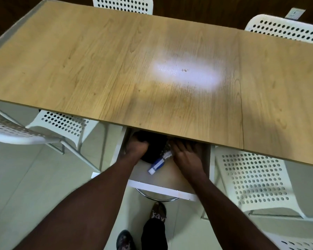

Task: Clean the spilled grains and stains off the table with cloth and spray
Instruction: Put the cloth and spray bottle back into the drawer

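A long wooden table [126, 65] fills the upper view; a tiny dark speck [184, 70] sits in the bright glare near its middle. Below the front edge a white drawer [163, 191] stands pulled out. Inside it lie a dark cloth-like bundle [156, 147] and a blue-and-white spray bottle [158, 164] on its side. My left hand [136, 147] rests on the dark bundle, fingers curled over it under the table edge. My right hand [185, 154] lies flat in the drawer beside the bottle, fingers spread, holding nothing.
White perforated chairs stand around: front left [61, 123], front right [255, 179], far middle [123, 4], far right [284, 28]. A round metal stool base [157, 196] sits under the drawer. My feet [158, 212] are on the pale tiled floor.
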